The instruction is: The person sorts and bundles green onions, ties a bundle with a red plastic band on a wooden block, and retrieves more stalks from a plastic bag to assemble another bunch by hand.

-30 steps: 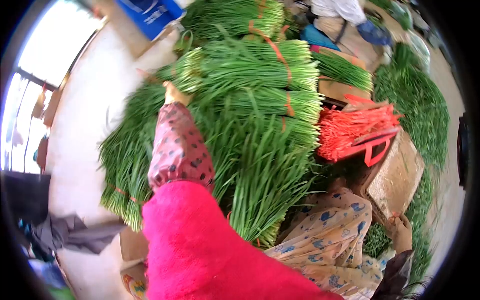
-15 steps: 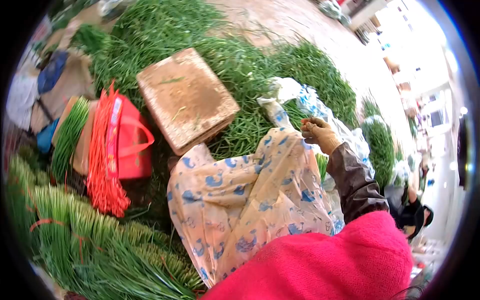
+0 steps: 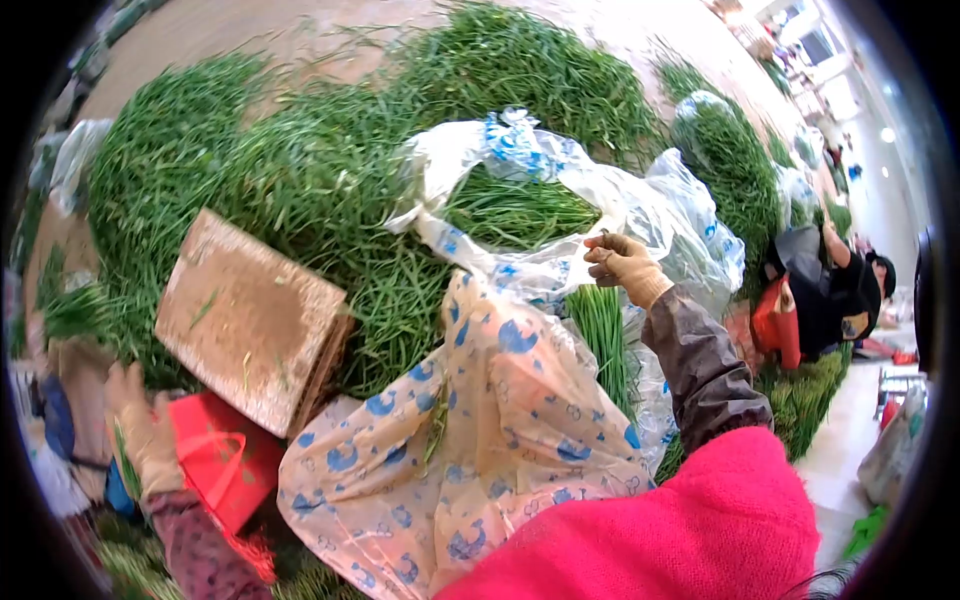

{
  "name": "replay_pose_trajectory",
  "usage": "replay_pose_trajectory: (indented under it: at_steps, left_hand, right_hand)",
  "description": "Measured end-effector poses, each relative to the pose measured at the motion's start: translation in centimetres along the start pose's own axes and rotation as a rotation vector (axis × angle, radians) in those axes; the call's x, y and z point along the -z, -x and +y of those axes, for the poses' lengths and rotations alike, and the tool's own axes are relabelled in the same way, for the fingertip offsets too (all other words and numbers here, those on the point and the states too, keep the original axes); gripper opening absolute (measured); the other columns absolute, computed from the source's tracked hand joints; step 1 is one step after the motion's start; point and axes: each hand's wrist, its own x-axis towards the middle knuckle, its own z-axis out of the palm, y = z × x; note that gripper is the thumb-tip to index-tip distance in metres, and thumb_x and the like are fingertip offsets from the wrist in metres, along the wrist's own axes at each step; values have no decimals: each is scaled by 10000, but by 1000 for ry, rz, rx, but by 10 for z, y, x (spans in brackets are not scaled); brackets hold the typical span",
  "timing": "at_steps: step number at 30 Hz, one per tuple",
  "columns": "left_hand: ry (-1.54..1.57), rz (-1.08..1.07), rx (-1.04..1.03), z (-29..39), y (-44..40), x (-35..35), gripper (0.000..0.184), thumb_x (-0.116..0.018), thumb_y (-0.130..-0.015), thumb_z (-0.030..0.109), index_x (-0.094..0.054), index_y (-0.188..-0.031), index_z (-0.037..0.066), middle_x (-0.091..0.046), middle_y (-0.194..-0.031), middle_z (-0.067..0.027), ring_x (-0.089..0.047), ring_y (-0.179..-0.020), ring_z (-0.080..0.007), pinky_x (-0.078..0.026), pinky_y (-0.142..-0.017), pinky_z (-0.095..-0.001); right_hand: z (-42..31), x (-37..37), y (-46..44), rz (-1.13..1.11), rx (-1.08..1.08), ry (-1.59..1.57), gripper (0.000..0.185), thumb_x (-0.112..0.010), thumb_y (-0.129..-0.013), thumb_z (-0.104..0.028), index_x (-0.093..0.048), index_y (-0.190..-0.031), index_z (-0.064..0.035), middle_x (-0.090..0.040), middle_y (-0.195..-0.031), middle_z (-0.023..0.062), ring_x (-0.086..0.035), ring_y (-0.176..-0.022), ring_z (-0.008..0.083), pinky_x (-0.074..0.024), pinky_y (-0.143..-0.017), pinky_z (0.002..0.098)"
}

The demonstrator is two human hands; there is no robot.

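Observation:
My right hand [image 3: 628, 268], in a tan glove, has its fingers curled together beside the rim of an open plastic bag [image 3: 640, 200] with green stalks [image 3: 520, 212] inside; anything between its fingertips is too small to name. At the lower left, my left hand [image 3: 142, 428], also gloved, has its fingers spread next to a red bag [image 3: 215, 450]. A patterned apron cloth [image 3: 470, 430] covers my lap. Between the apron and the plastic bag's side stands a bundle of green stalks [image 3: 600, 340].
A worn board-like block [image 3: 255, 320] lies left of centre. Loose green leaves [image 3: 300, 170] are heaped over the floor. At the right, a person in dark clothing [image 3: 845, 290] sits near a red object and more green bundles.
The view has swung from the tied green bundles toward the open plastic bag. My left hand has come back into view at the lower left. My right hand remains near the bag, fingers curled.

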Motion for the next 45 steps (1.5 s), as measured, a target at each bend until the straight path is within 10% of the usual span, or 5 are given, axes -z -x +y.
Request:
replay_pose_trajectory:
  at_steps: [3,6,10,29,45]
  left_hand:
    - [1882,-164,494,143,-86,-88,478,-575,-815,-51,-498,-1283,7,-441,-1352,-209,-421,-1265,-325,-310,-1097,-413]
    - [648,-177,-388,295,-123,-84,567,-672,-734,4,-517,-1277,51,-447,-1375,-188,-387,-1309,-364,-319,-1093,-406]
    - [709,-240,-597,434,-133,-116,642,-708,-720,92,-487,-1323,96,-440,-1386,-191,-375,-1311,-407,-324,-1073,-465]
    - [821,-562,-807,572,-98,-184,649,-712,-783,278,-459,-1355,105,-369,-1457,-156,-270,-1387,-367,-264,-1087,-537]
    - [991,-373,-615,663,-139,-154,1296,-891,-488,373,-133,-1505,106,-299,-1509,-101,-228,-1422,-296,-112,-1143,-532]
  right_hand:
    - [8,14,-32,68,18,-1,267,-614,-921,-161,-589,-1154,-35,-632,-931,10,-599,-758,84,-495,-664,228]
    - [31,35,-90,114,119,86,280,-631,-902,-106,-577,-1165,-28,-638,-988,27,-609,-859,104,-511,-754,237]
    - [64,53,-184,151,259,372,363,-633,-822,9,-568,-1178,-20,-637,-1029,32,-600,-927,114,-495,-804,228]
    - [91,64,-305,-429,-109,1388,1067,-886,-514,-250,-339,-1417,-89,-623,-1168,194,-599,-1100,313,-475,-921,346]
    - [-25,17,-195,-118,556,1645,321,-693,-674,-108,-552,-951,-30,-661,-726,122,-677,-665,295,-525,-549,415]
